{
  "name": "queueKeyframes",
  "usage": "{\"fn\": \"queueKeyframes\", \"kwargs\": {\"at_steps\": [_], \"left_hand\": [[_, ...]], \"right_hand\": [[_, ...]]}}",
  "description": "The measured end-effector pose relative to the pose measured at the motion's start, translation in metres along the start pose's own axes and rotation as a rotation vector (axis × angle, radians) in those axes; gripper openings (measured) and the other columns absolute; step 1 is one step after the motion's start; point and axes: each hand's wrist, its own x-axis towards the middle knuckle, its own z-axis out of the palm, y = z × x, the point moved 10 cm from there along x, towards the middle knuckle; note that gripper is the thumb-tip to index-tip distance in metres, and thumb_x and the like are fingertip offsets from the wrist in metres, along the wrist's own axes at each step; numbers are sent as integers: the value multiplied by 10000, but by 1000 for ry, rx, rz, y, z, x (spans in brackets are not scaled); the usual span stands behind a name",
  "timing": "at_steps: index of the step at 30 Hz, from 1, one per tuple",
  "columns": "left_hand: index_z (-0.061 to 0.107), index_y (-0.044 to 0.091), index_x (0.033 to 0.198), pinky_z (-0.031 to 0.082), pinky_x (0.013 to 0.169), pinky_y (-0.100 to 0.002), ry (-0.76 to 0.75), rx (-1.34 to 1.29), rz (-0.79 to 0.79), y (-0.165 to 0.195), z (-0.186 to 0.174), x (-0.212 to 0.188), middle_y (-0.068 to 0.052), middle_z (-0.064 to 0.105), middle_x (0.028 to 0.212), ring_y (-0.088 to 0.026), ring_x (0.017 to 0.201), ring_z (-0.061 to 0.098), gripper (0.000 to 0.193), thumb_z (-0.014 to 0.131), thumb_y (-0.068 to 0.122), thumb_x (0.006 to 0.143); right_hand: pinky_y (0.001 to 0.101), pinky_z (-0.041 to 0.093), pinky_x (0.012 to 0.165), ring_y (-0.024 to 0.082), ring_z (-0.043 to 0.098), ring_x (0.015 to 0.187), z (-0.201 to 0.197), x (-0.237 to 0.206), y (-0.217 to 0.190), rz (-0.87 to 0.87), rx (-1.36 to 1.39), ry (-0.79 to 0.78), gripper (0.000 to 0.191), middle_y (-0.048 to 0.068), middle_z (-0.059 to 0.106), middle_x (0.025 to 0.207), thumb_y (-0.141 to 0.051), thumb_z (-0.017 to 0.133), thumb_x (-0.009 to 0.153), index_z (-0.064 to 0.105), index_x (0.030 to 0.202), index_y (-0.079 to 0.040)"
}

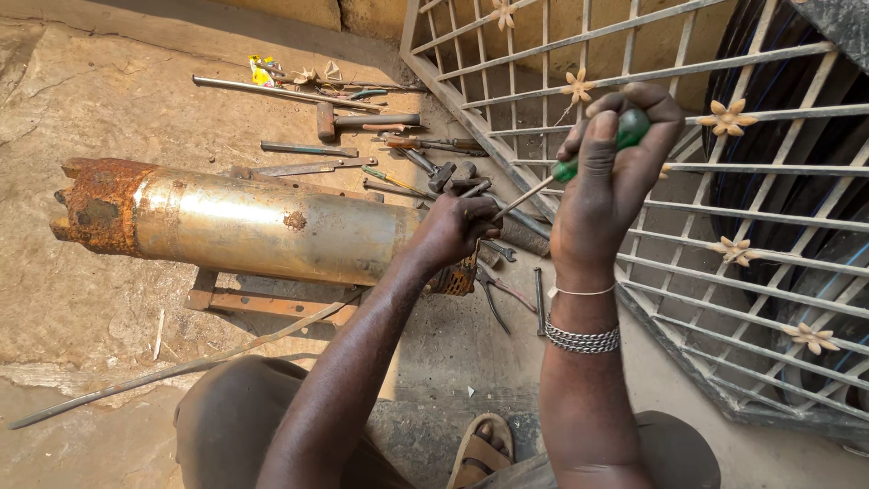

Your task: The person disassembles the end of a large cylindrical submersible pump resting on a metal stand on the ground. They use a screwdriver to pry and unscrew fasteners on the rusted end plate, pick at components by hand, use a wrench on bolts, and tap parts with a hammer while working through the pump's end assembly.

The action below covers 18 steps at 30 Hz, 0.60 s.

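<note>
Right hand (608,195) was clamped on one green-handled screwdriver (579,163) — tip at the end of one rusty cylinder (244,225) lying on the floor. Left hand (453,231) gripped that end. One hammer (362,119) lay behind.

There is a single view, taken from a camera on the person's head. It looks steeply down and a little forward, over the person's own knees at the bottom edge and a sandalled foot (480,450) on the concrete floor (81,100). The two forearms rise from the bottom edge into the middle of the frame, so the hands sit close to the lens. Beyond them the view reaches a rusty metal cylinder (244,222) lying across the left half, scattered tools (362,122) farther off near the top, and a tilted metal grille (688,226) filling the right side. No second view overlaps it.
</note>
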Motion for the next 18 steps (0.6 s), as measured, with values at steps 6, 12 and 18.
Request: {"fn": "queueKeyframes", "kwargs": {"at_steps": [6, 12, 18], "left_hand": [[737, 45, 988, 580, 753, -418, -223, -146, -344, -41, 30, -13, -134, 773, 918, -310, 835, 745, 159, 790, 156, 888], [728, 49, 1032, 589, 716, -337, -302, -291, -490, -55, 47, -25, -62, 748, 814, -136, 746, 711, 183, 657, 215, 1003], [691, 24, 972, 598, 729, -342, -318, -392, -493, -60, 52, -33, -58, 717, 806, -144, 765, 707, 202, 652, 217, 1017]], "right_hand": [[249, 512, 823, 97, 500, 950, -9, -3, -1, -224, -578, 259, 246, 28, 389, 1243, -225, 512, 1224, 383, 1378, -83], [341, 507, 961, 151, 485, 1133, -8, -9, -22, -252, -889, 193, 419, 72, 383, 1349, -115, 512, 1120, 304, 1477, -45], [263, 527, 808, 138, 503, 1067, 0, -31, -26, -241, -839, 206, 398, 81, 355, 1425, -176, 483, 1188, 274, 1498, -39]]}}
